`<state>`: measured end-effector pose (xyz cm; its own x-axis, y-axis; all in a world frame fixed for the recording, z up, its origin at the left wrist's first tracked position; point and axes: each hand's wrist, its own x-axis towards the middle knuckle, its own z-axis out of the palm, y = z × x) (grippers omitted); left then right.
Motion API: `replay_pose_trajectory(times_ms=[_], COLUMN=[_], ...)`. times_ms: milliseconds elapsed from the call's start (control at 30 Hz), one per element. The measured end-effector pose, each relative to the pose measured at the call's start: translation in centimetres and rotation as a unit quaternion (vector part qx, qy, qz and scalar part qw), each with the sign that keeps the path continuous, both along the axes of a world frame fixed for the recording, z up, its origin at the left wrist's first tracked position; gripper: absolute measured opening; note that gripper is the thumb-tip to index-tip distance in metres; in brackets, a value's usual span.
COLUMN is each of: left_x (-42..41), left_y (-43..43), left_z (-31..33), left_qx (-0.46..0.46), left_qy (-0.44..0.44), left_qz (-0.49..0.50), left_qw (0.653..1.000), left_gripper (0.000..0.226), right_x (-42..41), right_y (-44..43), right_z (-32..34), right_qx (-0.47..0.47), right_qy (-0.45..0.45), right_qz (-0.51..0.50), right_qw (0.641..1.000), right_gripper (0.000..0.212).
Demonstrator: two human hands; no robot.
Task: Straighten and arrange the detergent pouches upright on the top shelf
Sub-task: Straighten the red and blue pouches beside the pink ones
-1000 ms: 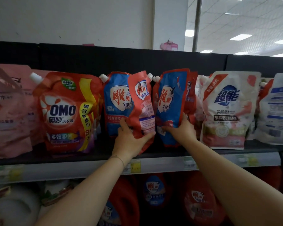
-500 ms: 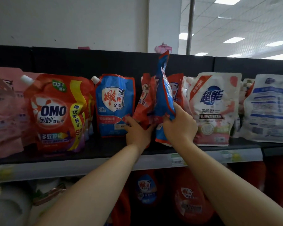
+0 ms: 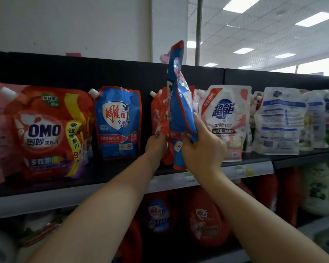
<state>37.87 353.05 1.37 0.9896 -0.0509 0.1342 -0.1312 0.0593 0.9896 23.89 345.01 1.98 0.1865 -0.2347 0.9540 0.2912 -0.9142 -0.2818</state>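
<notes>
My right hand (image 3: 203, 147) curls its fingers (image 3: 200, 123) round the floppy red-edged blue plastic pouch (image 3: 179, 103), held edge-on just left of the white glossy pouch (image 3: 226, 118). My left hand (image 3: 156, 147) pinches the soft red pouch (image 3: 160, 114) further left. I fear the blue pouch's limp top may fold and tip it over.

Your red-edged blue pouch (image 3: 179, 114) is turned edge-on and raised, its top above the back panel (image 3: 65, 73), its lower end in your right hand (image 3: 203, 150). Just left of it, your left hand (image 3: 156, 147) grips bunched red pouches (image 3: 160, 118) low down. On the top shelf (image 3: 84, 173), the blue shield-logo pouch (image 3: 118, 122), orange OMO pouch (image 3: 44, 130) and white pouch (image 3: 226, 118) stand upright, fronts outward.
</notes>
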Motion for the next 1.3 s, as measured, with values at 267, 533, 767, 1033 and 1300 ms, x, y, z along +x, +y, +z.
replay_pose_trajectory(times_ms=[267, 533, 767, 1033, 1300], left_x=[-4.4, -3.5, -2.5, -1.3, -1.8], left_y=[4.7, 11.0, 13.3, 15.5, 15.5], left_z=[1.2, 1.2, -0.2, -1.3, -0.7], left_qx=[-0.294, -0.203, -0.035, 0.255, 0.260], left_qy=[-0.047, -0.152, -0.163, -0.145, -0.088], left_qz=[-0.118, 0.168, 0.224, 0.231, 0.204], left_qw=[0.947, 0.953, 0.960, 0.928, 0.940], left_gripper=[0.050, 0.048, 0.055, 0.077, 0.071], right_x=[0.4, 5.7, 9.4, 10.1, 10.9], right_y=[4.0, 4.0, 5.0, 7.2, 8.4], right_z=[-0.1, 0.2, 0.3, -0.6, 0.3], right_qx=[-0.032, 0.142, 0.155, 0.052, 0.114], right_qy=[-0.056, 0.192, 0.321, 0.470, 0.509], right_qz=[0.151, 0.459, 0.379, 0.141, 0.177], right_qw=[0.986, 0.855, 0.854, 0.870, 0.834], right_gripper=[0.048, 0.046, 0.071, 0.060, 0.054])
